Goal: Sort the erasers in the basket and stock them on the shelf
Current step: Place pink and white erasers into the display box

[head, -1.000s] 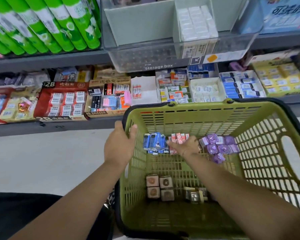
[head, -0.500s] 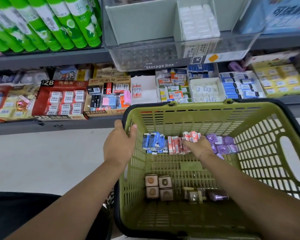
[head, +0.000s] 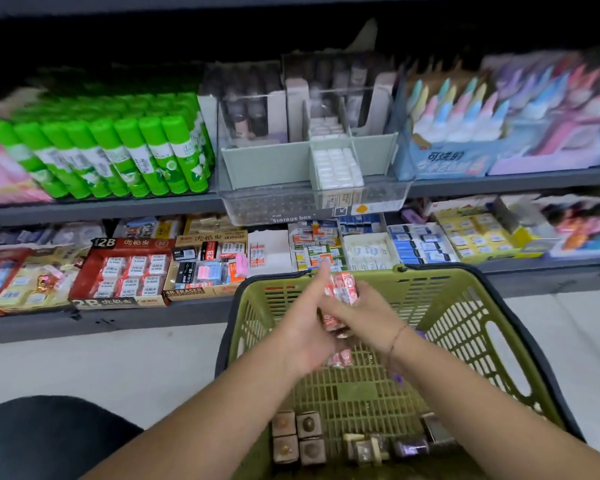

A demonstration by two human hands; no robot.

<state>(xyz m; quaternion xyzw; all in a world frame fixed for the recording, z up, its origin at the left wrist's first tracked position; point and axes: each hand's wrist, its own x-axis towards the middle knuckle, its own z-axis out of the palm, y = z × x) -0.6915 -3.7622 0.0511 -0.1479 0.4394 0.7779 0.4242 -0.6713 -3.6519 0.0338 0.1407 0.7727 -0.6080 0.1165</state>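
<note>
Above the middle of the olive-green plastic lattice basket [head: 465, 327]: a stack of small rectangular erasers in glossy red-and-white wrappers [head: 342, 289], held clear of the mesh floor. Right hand [head: 364, 317] clamped on the stack, fingers curled over its far end. Left hand [head: 302, 330] against the stack's left side, thumb straight and pointing far; fingers hidden behind the stack, so curled or flat, impossible to tell. Two loose red-and-white erasers [head: 340, 359] on the mesh just below the hands. At the near left of the basket floor, four brown cube-shaped erasers [head: 297, 438] packed in a square. Beyond the basket's far rim, the low grey metal shelf [head: 136, 318] with open cardboard trays of boxed erasers, among them a red 2B carton [head: 118, 271]. One shelf up, a clear plastic storage box [head: 284, 206], with rows of green cylindrical glue sticks [head: 136, 157] to its left.
</note>
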